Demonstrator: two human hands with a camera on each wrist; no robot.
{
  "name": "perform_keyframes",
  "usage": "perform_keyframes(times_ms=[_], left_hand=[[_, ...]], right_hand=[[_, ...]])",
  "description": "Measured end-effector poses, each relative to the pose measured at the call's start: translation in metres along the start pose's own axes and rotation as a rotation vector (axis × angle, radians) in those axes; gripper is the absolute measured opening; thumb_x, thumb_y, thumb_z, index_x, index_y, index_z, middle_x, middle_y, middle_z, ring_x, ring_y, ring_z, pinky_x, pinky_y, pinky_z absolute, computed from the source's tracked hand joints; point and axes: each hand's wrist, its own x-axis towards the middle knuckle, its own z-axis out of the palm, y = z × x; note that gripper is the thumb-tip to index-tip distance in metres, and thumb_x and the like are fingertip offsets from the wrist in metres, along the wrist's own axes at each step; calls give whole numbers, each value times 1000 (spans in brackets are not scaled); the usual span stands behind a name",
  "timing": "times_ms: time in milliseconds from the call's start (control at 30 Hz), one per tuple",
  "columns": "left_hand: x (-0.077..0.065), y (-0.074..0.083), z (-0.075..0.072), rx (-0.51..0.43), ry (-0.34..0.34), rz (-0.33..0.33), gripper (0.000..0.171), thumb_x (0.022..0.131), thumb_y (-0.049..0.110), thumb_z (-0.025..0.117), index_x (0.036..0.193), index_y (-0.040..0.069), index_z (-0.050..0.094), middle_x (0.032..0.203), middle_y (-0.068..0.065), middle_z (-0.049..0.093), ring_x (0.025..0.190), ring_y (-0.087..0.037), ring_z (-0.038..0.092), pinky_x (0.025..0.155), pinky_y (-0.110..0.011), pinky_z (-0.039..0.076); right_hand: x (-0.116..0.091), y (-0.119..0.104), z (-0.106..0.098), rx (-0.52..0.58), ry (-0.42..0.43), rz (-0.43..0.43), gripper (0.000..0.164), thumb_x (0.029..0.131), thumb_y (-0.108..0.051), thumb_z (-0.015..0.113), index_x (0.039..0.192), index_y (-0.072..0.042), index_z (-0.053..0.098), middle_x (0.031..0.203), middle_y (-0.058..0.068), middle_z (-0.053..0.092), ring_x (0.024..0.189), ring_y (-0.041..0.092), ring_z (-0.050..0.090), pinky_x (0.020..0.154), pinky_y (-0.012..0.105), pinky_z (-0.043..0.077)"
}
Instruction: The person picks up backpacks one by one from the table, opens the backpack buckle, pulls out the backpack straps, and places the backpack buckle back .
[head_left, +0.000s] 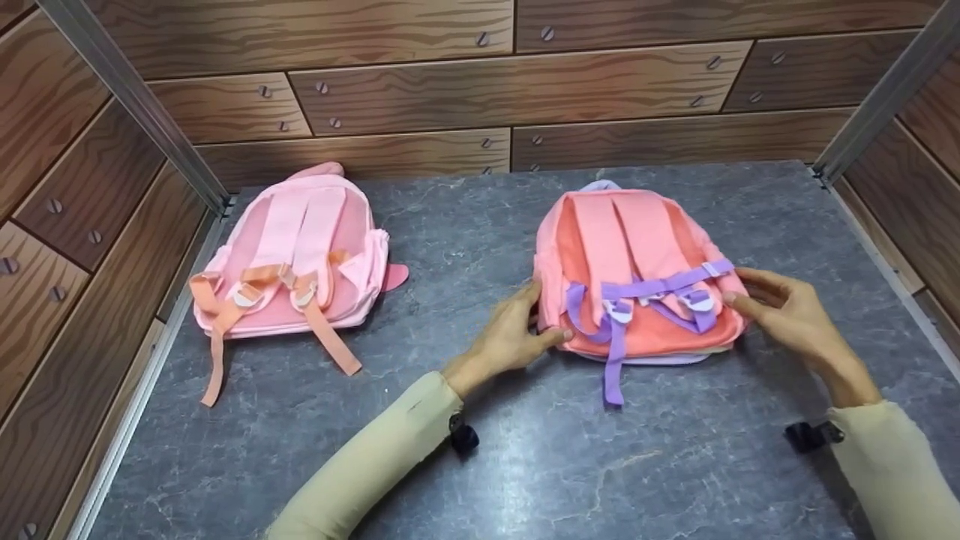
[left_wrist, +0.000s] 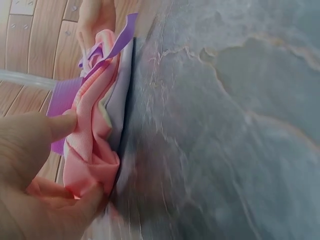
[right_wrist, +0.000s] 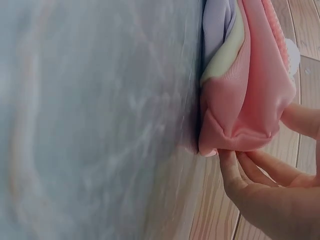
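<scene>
A coral-pink backpack (head_left: 637, 247) with purple straps lies on the dark marbled table, its shoulder-strap side up. My left hand (head_left: 510, 334) holds its left side, thumb over the lower corner and fingers along the edge. On the opposite side, my right hand (head_left: 787, 315) grips the lower right edge, thumb on top. In the left wrist view, the thumb and fingers of the left hand (left_wrist: 50, 175) pinch the pink side fabric (left_wrist: 92, 155). The right wrist view has the fingers of the right hand (right_wrist: 270, 185) against the bag's side (right_wrist: 245, 115), with its lilac underside against the table.
A light pink backpack (head_left: 300, 225) with orange straps lies strap side up at the left of the table (head_left: 450, 450). Wood-patterned panels (head_left: 420, 90) with metal corner posts (head_left: 142, 97) enclose the back and sides.
</scene>
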Motion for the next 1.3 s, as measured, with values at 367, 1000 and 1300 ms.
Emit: perform_keyframes(times_ms=[367,1000,1300], left_hand=[[22,9,21,133,55,78,61,96,30,83,146,7,58,132,-9,69,123,-21,67,107,-29,53],[73,24,53,-20,94,-38,86,91,25,88,160,0,43,138,-14,68,118,-20,72,95,-19,57],[86,28,68,-98,168,-73,88,88,21,90,161,7,44,146,-14,65,120,-20,73,95,-18,56]], right_hand=[[11,9,-15,-30,59,19,66,107,-30,66,155,11,44,151,31,55,106,-22,54,89,3,47],[29,31,-51,114,131,94,66,104,-27,71,155,8,47,101,-38,65,95,-19,62,79,6,52],[35,41,-64,106,142,145,67,103,-30,72,157,3,47,102,-38,64,95,-17,61,78,7,53]])
